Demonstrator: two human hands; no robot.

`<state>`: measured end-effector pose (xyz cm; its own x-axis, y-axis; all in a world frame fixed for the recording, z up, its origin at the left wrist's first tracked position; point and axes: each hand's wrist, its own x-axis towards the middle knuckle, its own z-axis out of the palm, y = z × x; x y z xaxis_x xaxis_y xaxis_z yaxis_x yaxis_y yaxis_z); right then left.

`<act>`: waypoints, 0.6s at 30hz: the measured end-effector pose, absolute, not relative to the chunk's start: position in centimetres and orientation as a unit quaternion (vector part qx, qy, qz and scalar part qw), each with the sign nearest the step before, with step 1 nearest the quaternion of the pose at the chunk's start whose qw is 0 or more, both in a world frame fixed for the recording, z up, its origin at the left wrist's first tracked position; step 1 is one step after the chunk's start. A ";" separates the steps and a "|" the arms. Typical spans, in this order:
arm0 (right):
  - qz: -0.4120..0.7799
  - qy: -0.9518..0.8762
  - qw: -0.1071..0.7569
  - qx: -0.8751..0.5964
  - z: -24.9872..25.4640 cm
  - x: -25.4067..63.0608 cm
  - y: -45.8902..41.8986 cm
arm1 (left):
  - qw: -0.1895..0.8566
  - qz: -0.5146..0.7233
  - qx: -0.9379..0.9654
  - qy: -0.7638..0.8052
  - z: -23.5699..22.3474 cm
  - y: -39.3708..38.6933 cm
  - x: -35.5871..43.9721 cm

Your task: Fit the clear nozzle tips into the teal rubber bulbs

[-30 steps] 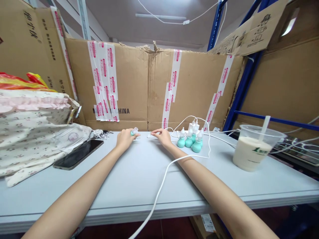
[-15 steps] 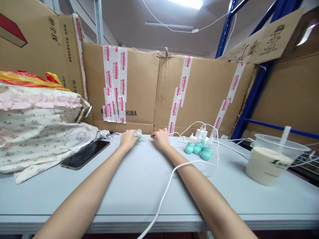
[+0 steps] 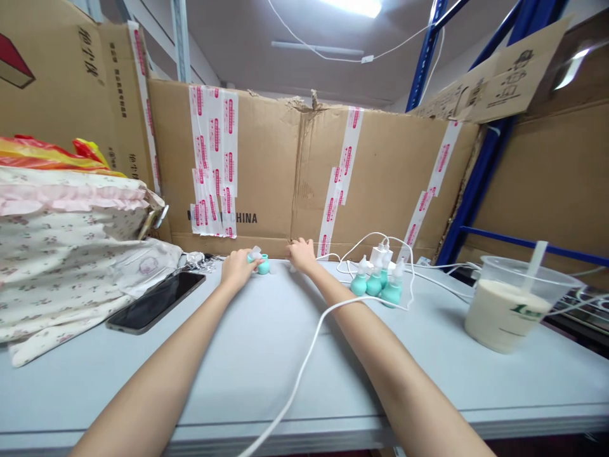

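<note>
My left hand (image 3: 235, 269) is closed around a small piece with a clear nozzle (image 3: 255, 250) and a teal part, at the far side of the grey table. Just right of those fingers, a teal squeeze bulb (image 3: 263, 266) stands on the tabletop with its open neck up. My right hand (image 3: 301, 255) is a little further right, fingers curled down near the table. Something small and clear shows under its fingertips, too small to name. Right of that hand, several teal bulbs with clear nozzles (image 3: 373, 284) stand together.
A white cable (image 3: 304, 371) crosses over my right forearm, and more white cables run to a white charger (image 3: 381, 256). A phone (image 3: 157, 302) and floral cloth (image 3: 71, 254) lie at left. A lidless drink cup (image 3: 504, 314) stands right. Cardboard (image 3: 266, 158) walls the back.
My left hand has drawn slightly left with the nozzle piece, and the bulb now shows apart from it. My right hand's fingers have dipped toward the tabletop. The view has shifted slightly.
</note>
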<state>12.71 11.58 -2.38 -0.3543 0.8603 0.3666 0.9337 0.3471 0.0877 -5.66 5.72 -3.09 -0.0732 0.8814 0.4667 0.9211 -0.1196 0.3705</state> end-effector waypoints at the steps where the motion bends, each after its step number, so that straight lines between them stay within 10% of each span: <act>1: -0.131 -0.817 0.119 -0.549 -2.1 12.2 12.3 | 0.029 -0.321 -0.675 -0.664 -3.1 5.8 -5.8; 18: 0.087 -0.899 0.088 -0.420 -2.9 10.5 18.1 | 0.009 -0.358 -0.641 -0.679 -3.1 6.4 -7.1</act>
